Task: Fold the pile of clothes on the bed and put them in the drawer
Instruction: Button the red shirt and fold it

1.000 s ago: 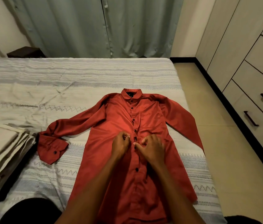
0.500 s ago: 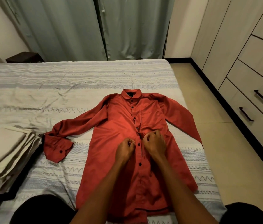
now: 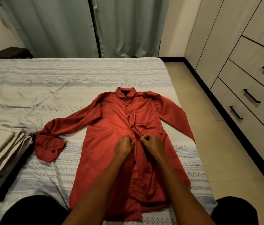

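A red long-sleeved shirt (image 3: 111, 124) lies face up and spread flat on the bed (image 3: 63, 82), collar away from me, its sleeves out to both sides. My left hand (image 3: 123, 146) and my right hand (image 3: 152, 143) sit on the shirt's middle, either side of the button strip. Both have curled fingers that pinch the shirt's front edges near a button. A stack of folded beige cloth (image 3: 0, 153) rests at the bed's left edge. Drawers (image 3: 248, 101) with black handles stand closed on the right.
Grey curtains (image 3: 73, 26) hang behind the bed. A dark low stand (image 3: 13, 52) sits at the far left. A tiled floor strip (image 3: 215, 135) runs between the bed and the wardrobe. My dark-clad knees (image 3: 34, 210) show at the bottom.
Both hands have stayed on the button strip with small finger movements, shifting slightly along it. The camera has tilted, so the shirt sits a little differently in view.
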The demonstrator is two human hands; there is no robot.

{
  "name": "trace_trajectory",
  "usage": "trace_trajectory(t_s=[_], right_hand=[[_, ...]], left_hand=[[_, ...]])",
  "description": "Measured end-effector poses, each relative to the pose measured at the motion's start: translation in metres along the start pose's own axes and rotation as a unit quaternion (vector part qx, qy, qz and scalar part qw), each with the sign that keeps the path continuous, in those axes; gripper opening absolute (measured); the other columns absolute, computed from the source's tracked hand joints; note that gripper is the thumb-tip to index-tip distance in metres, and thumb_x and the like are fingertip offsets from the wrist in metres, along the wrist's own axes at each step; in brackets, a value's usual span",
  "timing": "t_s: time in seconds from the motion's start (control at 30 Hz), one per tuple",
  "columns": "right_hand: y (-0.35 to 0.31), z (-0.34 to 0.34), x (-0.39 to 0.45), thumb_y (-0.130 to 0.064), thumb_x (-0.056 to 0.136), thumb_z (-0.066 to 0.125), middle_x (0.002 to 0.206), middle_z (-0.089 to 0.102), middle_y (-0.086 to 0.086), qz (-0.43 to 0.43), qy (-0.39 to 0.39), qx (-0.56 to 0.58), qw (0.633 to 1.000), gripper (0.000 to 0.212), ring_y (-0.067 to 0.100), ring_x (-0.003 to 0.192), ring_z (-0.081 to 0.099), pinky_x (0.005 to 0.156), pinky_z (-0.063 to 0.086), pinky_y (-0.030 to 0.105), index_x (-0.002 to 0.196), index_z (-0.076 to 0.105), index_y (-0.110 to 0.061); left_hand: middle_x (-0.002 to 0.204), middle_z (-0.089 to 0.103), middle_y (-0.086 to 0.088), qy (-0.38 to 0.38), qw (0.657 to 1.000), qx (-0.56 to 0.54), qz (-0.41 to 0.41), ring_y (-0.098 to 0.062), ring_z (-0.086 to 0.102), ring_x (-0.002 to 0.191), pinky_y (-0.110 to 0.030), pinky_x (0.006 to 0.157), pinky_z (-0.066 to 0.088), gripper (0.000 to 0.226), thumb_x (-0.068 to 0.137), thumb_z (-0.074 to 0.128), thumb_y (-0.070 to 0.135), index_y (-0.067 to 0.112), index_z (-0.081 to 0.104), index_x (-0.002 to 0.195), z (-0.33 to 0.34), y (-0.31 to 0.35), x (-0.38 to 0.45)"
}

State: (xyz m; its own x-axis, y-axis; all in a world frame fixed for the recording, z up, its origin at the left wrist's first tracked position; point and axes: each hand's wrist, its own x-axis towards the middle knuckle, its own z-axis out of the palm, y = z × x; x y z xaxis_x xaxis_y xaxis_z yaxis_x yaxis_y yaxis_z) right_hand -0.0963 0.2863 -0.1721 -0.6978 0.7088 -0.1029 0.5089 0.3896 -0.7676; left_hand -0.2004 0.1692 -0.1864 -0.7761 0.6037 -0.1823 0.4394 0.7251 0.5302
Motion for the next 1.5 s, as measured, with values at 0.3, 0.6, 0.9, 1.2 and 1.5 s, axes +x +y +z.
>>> trace_trajectory(t_s=[0.3,0.6,0.9,1.2,1.5], right_hand=[[-0.008,0.022,-0.003,-0.034,0.09,0.065,0.097,0.071,-0.003,-0.074,0.001,-0.079,0.994,0.011,0.02,0.092,0.064,0.076,0.048,0.037,0.092,0.069,-0.024],[-0.003,0.029,-0.013,-0.029,0.092,0.063,0.102,0.068,-0.003,-0.172,0.041,-0.119,0.977,0.01,0.022,0.094,0.064,0.072,0.046,0.036,0.101,0.067,-0.025],[-0.002,0.028,-0.008,-0.037,0.097,0.057,0.1,0.075,-0.005,-0.104,0.006,-0.044,0.994,0.019,0.019,0.093,0.068,0.075,0.052,0.036,0.104,0.072,-0.028],[-0.006,0.036,-0.006,-0.033,0.087,0.069,0.093,0.073,-0.013,-0.029,-0.01,0.044,0.999,0.006,0.007,0.089,0.067,0.078,0.053,0.034,0.093,0.068,-0.032],[-0.002,0.04,-0.009,-0.037,0.084,0.067,0.091,0.071,-0.017,-0.049,-0.014,0.053,0.997,0.012,0.002,0.084,0.066,0.077,0.054,0.035,0.097,0.065,-0.036]], left_hand=[[0.053,0.057,0.0,-0.053,0.961,-0.258,-0.078,-0.006,0.051,0.034,-0.019,0.032,0.039,0.013,0.096,0.06,0.018,0.012,0.07,0.091,-0.012,-0.004,-0.001],[0.063,0.057,-0.005,-0.102,0.931,-0.337,-0.094,-0.007,0.055,0.034,-0.017,0.031,0.04,0.016,0.101,0.054,0.012,0.012,0.065,0.089,-0.019,-0.005,0.001],[0.065,0.056,-0.006,-0.094,0.9,-0.407,-0.128,-0.006,0.047,0.033,-0.016,0.03,0.035,0.016,0.099,0.056,0.008,0.009,0.064,0.085,-0.015,-0.007,0.003],[0.054,0.055,-0.007,-0.039,0.877,-0.456,-0.144,-0.009,0.046,0.032,-0.019,0.033,0.04,0.01,0.093,0.058,-0.004,0.003,0.064,0.092,-0.014,-0.004,0.007],[0.061,0.058,-0.006,-0.017,0.907,-0.399,-0.134,-0.009,0.044,0.034,-0.019,0.035,0.034,0.015,0.09,0.055,0.004,0.015,0.052,0.099,-0.014,-0.002,0.009]])
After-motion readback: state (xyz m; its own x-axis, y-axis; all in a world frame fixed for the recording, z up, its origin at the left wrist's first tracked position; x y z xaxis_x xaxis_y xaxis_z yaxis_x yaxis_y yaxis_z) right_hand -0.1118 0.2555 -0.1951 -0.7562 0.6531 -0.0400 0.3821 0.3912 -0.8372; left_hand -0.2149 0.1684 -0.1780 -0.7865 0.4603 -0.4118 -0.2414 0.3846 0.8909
